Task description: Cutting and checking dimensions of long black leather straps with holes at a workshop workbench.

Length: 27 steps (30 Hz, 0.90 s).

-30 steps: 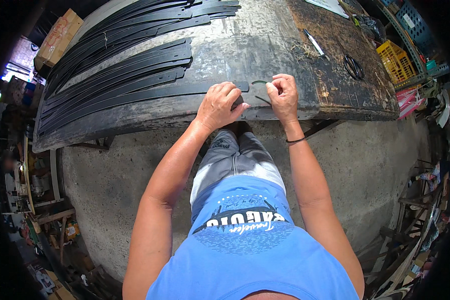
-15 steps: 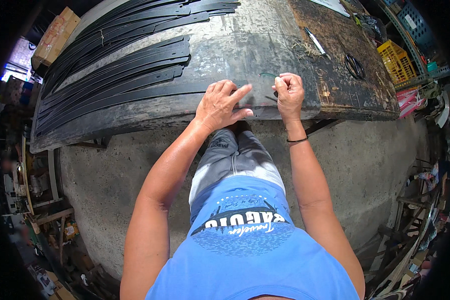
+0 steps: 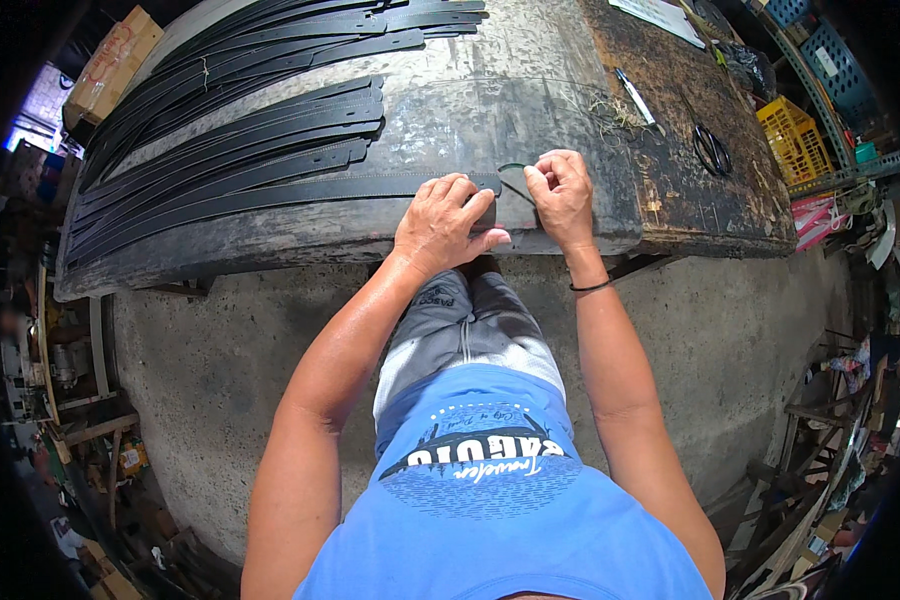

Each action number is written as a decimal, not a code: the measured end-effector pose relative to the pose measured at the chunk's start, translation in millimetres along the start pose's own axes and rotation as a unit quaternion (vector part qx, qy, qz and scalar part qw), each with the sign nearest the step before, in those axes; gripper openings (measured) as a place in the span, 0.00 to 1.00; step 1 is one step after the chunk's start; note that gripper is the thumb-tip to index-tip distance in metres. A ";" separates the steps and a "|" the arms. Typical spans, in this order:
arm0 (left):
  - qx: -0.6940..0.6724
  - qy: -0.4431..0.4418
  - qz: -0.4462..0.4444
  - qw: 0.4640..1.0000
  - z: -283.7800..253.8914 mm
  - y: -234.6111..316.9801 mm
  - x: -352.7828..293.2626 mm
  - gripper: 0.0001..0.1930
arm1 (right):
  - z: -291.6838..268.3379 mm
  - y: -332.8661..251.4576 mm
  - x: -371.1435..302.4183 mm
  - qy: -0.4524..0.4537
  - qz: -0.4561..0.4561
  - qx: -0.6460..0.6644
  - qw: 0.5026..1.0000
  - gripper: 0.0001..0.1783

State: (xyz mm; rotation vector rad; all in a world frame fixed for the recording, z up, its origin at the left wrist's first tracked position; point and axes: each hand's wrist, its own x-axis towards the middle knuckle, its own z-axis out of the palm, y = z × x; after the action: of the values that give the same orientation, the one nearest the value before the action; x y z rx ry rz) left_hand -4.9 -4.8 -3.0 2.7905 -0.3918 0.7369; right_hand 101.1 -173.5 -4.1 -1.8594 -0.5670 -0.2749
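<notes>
Two bare hands at a table edge, one on a black strap, the other pinching a thin dark strip

The left hand (image 3: 442, 222) rests over the near black strap (image 3: 300, 190), hiding a stretch of it; its tip shows just beyond the knuckles, and its body runs away left of the fingers. The left fingers are bent and close together, the thumb held apart. In the gap between index finger and thumb sits a dark shape (image 3: 485, 214), mostly covered; I cannot tell what it is, or whether those fingers grip it. The right hand (image 3: 564, 200) pinches the thin dark strip (image 3: 517, 190) between thumb and index finger, its other fingers curled in. The strip bends in a loop toward the strap's tip; whether they touch is unclear, and the pinched part is hidden.

Farther left of the left fingers, more black straps (image 3: 230, 138) lie fanned on the table (image 3: 545, 100), the uppermost cut off by the frame. Beyond the right fingers, to the right, lie a pen-like tool (image 3: 637, 97) and black-handled scissors (image 3: 711, 150).

Half a second ago the left index finger stretched out straighter, and the strip was farther right; now that finger is bent and the strip nearer the strap's tip.
</notes>
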 end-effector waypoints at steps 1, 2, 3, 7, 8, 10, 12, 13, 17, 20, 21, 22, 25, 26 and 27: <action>-0.014 0.008 -0.007 1.000 1.7 -1.2 -0.3 0.29 | 0.2 0.6 0.2 -0.004 -0.007 -0.003 1.000 0.07; -0.027 0.016 -0.014 0.999 1.8 -1.2 -0.2 0.29 | 0.2 0.7 -0.1 -0.009 -0.015 -0.005 1.000 0.06; -0.026 0.015 -0.015 0.999 1.8 -1.2 -0.1 0.29 | 0.5 0.2 -0.2 -0.009 -0.014 -0.004 1.000 0.06; -0.033 0.022 -0.020 0.999 -0.9 -0.1 1.9 0.28 | 0.3 -2.2 -0.1 -0.015 -0.005 -0.001 1.000 0.06; -0.035 0.017 -0.023 0.999 -1.1 0.3 2.1 0.27 | 0.1 -2.5 -0.3 -0.015 -0.005 -0.003 1.000 0.06; -0.035 0.017 -0.024 0.999 -0.3 0.1 2.2 0.27 | 0.3 -2.9 -0.3 -0.015 -0.007 -0.005 1.000 0.06; -0.035 0.017 -0.024 0.999 -0.4 0.3 2.1 0.27 | 0.5 -2.2 -0.4 -0.015 -0.009 -0.006 1.000 0.06; -0.035 0.017 -0.024 0.999 -0.9 0.6 2.4 0.28 | 0.6 -0.8 -0.6 -0.017 -0.011 -0.006 1.000 0.06; -0.038 0.011 -0.028 0.999 -0.9 0.7 2.2 0.28 | 0.8 0.2 -0.8 -0.020 -0.007 -0.010 1.000 0.05; -0.032 0.015 -0.025 0.999 -0.6 0.5 1.8 0.28 | 0.7 -3.6 -1.0 -0.021 -0.009 -0.011 1.000 0.05; -0.032 0.015 -0.025 0.999 -1.2 0.7 1.9 0.28 | 0.6 -3.9 -1.1 -0.020 -0.009 -0.011 1.000 0.05; -0.034 0.013 -0.026 0.999 -2.1 0.8 2.0 0.28 | 0.8 -4.2 -1.3 -0.020 -0.008 -0.011 1.000 0.05; -0.040 0.008 -0.026 0.999 -2.3 0.4 2.3 0.29 | -0.5 -4.5 -1.8 -0.019 -0.007 -0.013 1.000 0.05; -0.042 0.005 -0.027 0.999 -3.0 0.1 2.6 0.29 | -0.6 -4.9 -1.3 -0.020 -0.007 -0.014 1.000 0.06; -0.042 0.005 -0.026 0.999 -4.0 -0.1 2.7 0.29 | -0.1 -4.9 -1.1 -0.019 -0.008 -0.014 1.000 0.06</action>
State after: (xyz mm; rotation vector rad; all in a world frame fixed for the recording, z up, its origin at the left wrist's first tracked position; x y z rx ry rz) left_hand -4.4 -4.1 1.7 2.7070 -0.3373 0.7069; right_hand 97.7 -172.5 -0.6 -1.8907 -0.6077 -0.2593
